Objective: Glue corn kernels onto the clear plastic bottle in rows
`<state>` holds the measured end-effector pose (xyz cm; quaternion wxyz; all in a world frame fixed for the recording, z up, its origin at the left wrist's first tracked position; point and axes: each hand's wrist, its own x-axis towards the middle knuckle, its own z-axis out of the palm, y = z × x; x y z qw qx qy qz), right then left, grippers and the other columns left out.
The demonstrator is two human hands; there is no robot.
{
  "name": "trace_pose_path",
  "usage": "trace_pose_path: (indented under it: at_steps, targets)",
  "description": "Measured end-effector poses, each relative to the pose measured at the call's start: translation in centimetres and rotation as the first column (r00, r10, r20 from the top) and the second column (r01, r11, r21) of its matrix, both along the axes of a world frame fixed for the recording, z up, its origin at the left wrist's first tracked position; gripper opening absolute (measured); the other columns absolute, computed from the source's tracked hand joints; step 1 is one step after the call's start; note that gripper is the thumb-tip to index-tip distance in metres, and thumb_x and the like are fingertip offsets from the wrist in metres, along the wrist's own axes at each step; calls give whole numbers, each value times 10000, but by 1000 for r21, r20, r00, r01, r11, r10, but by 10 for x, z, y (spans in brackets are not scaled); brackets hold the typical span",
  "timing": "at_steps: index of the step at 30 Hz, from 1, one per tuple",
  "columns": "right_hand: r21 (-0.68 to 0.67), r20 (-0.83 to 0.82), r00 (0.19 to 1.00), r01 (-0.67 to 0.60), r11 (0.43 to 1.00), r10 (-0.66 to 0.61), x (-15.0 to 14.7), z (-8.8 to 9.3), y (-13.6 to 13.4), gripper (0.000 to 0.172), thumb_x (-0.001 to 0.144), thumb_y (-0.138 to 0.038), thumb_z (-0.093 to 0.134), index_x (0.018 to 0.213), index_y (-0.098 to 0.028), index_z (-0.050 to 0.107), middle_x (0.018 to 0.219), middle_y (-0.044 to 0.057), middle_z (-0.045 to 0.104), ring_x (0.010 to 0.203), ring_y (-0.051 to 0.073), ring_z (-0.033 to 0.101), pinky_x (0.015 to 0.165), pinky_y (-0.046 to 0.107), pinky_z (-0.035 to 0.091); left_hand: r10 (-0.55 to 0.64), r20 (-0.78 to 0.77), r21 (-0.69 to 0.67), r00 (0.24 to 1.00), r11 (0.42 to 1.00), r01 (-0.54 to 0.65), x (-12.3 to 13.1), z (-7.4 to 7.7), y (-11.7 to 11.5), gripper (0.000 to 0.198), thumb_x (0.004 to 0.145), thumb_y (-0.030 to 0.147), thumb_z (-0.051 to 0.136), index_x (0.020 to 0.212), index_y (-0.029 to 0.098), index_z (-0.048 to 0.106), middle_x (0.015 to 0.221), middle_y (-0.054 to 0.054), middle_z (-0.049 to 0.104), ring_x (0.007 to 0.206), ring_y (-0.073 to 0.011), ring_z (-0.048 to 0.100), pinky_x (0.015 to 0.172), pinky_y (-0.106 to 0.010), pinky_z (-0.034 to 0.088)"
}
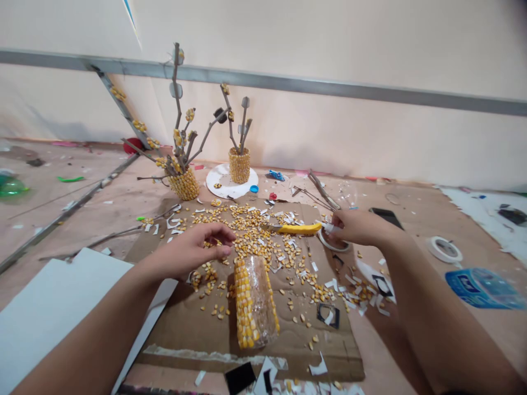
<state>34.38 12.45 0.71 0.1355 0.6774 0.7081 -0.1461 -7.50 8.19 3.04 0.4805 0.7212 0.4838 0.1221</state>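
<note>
My left hand (209,247) hovers over the left part of a cardboard sheet (197,329), fingers loosely bent and apart, holding nothing. To the right, my right hand (356,226) has its fingers closed at a small whitish thing that I cannot make out. A tape roll (334,246) lies just below those fingers, beside a yellow utility knife (300,228). Between my hands a clear plastic cylinder (260,302) lies on the cardboard, partly covered with rows of corn kernels and bare along its upper side. Loose corn kernels (253,241) are scattered behind it.
Two kernel-covered pots with twigs, one (184,184) at left and one (239,165) on a white disc (214,178), stand at the back. White sheets (61,312) lie left. A phone (386,217), another tape roll (445,250) and a blue label (481,288) are right.
</note>
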Motion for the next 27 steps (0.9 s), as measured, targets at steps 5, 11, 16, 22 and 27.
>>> trace_pose_path:
  at_steps: [5, 11, 16, 22, 27]
  targets:
    - [137, -58, 993, -93, 986, 101, -9, 4, -4, 482, 885, -464, 656, 1267, -173, 691, 1264, 180, 743, 1119, 369, 700, 925, 468, 533, 110, -145, 207, 983, 975, -78, 3, -4, 4, 271, 939, 433, 604, 1018, 197, 712, 1024, -70, 777, 934, -242, 700, 879, -408, 541]
    - [245, -201, 928, -262, 933, 313, -33, -4, -7, 350, 979, -348, 586, 1295, -224, 675, 1415, 136, 665, 1330, 343, 601, 1133, 518, 443, 137, -350, 373, 927, 928, 4, 6, -13, 5, 243, 980, 369, 530, 993, 212, 716, 999, -71, 794, 935, -262, 703, 821, -375, 495]
    - [283, -194, 937, -231, 931, 292, -28, -4, -8, 327, 954, -322, 629, 1255, -210, 691, 1353, 152, 687, 1254, 357, 635, 1082, 530, 471, 130, -427, 390, 895, 919, 53, 8, -17, 5, 249, 991, 352, 517, 1005, 209, 719, 1029, -91, 789, 966, -285, 703, 822, -383, 500]
    - [298, -285, 854, -353, 887, 436, -65, -16, -15, 195, 934, -271, 683, 1119, -217, 713, 1181, 115, 737, 1131, 315, 654, 1019, 465, 472, 36, -460, 416, 887, 892, 180, 11, -27, 4, 244, 992, 275, 503, 1044, 205, 731, 1083, -111, 782, 1027, -295, 701, 897, -407, 509]
    - [298, -313, 882, -261, 918, 352, -73, -22, -12, 186, 972, -186, 559, 1107, -184, 686, 1176, 160, 739, 1133, 333, 651, 1033, 472, 443, 52, -476, 459, 878, 866, 197, 10, -27, 3, 285, 1025, 303, 460, 1058, 198, 722, 1086, -120, 772, 1041, -306, 696, 913, -427, 510]
